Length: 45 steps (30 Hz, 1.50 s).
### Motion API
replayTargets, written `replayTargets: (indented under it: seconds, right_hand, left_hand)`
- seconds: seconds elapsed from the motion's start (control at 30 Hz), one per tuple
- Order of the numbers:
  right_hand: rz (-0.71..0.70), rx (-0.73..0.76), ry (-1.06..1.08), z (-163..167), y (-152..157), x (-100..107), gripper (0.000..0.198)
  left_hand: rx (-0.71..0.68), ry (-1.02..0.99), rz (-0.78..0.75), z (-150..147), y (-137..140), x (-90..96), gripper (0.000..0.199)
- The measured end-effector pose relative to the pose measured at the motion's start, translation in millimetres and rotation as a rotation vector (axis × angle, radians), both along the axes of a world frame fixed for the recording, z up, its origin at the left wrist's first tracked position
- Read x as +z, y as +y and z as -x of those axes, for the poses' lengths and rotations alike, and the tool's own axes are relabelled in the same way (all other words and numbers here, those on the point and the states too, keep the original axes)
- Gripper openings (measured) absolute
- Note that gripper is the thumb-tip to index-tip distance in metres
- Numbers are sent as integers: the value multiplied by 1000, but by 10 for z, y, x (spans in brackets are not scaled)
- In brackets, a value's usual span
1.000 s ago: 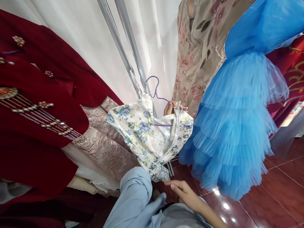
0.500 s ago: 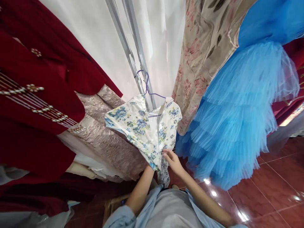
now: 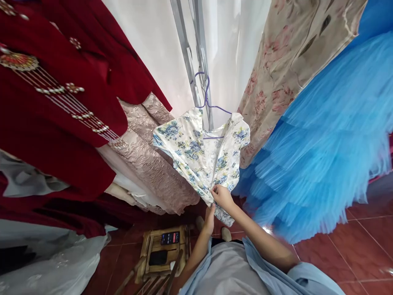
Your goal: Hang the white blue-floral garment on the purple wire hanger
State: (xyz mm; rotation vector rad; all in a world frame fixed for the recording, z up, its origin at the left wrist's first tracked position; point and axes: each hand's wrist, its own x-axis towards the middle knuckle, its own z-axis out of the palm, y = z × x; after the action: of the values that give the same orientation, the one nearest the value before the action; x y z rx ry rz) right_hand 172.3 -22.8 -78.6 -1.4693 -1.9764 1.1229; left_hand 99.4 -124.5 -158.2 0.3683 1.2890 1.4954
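Note:
A white short-sleeved blouse (image 3: 187, 143) with blue and yellow-green flowers hangs in front of me, its front parted at the neck. It is on a purple hanger (image 3: 218, 108) hooked onto a grey metal upright (image 3: 200, 49). With fingers pinched, my right hand (image 3: 222, 196) holds the front edge of the blouse near its lower end. Just below, my left hand (image 3: 209, 221) is closed on the bottom of the blouse, thumb uppermost; its other fingers are mostly hidden.
Dark red garments (image 3: 76, 82) with beaded trim and a pinkish brocade garment (image 3: 147, 155) hang at left. On the right are a beige floral dress (image 3: 270, 78) and a blue tulle dress (image 3: 310, 151). A wooden chair (image 3: 147, 250) holds a phone (image 3: 170, 238) and a dark flat object (image 3: 158, 257).
My left hand has come out from behind the blouse to its lower edge. My right fingers have closed on the front edge. The view has shifted, bringing the chair into sight.

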Motion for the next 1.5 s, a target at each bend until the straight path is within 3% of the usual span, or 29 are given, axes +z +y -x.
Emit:
replayTargets:
  seconds: [0.1, 0.23, 0.27, 0.33, 0.43, 0.57, 0.7, 0.83, 1.0, 1.1, 1.2, 1.27, 1.33, 1.43, 1.5]
  right_hand:
    - [13, -10, -8, -109, -24, 0, 14]
    - [177, -34, 270, -245, -86, 3, 18]
    - [220, -41, 347, -262, -115, 8, 21]
    - [300, -42, 467, -270, -183, 30, 25]
    - [394, -42, 554, -243, -277, 104, 29]
    - [420, -78, 589, -198, -248, 317, 28]
    - [374, -169, 690, -128, 83, 752, 29]
    - [197, -213, 864, 3, 632, 1430, 30]
    - [-69, -156, 987, 210, 1234, 2272, 28]
    - [-134, -199, 1004, 292, 1407, 2563, 25]
    - [-162, -216, 997, 309, 1396, 2645, 26]
    - [-179, -184, 982, 290, 1311, 2613, 28]
    - [-202, -148, 950, 255, 1203, 2557, 31]
    - [-260, -128, 892, 199, 1074, 2506, 32]
    - [-302, -124, 862, 170, 1037, 2512, 31]
  left_hand:
    - [-10, 163, 39, 15, 1, 61, 45]
    - [348, 644, -39, 194, -19, 231, 44]
    - [372, 793, -94, 245, -15, 283, 43]
    - [225, 1036, -216, 325, 23, 383, 37]
    - [-84, 1189, -296, 367, 158, 497, 21]
    - [-164, 1240, -304, 344, 320, 589, 12]
    - [-258, 1231, -340, 336, 311, 667, 20]
    - [-368, 1250, -305, 368, 245, 739, 22]
    - [-375, 1202, -350, 325, 230, 793, 24]
    - [-438, 1206, -375, 294, 232, 719, 24]
    - [-530, 1184, -368, 393, 298, 706, 27]
    - [-532, 1152, -425, 548, 432, 894, 27]
    - [-388, 1175, -553, 737, 651, 1311, 25]
    - [38, 1332, -769, 969, 1108, 2240, 22]
    - [83, 1411, -892, 1045, 1442, 2854, 27]
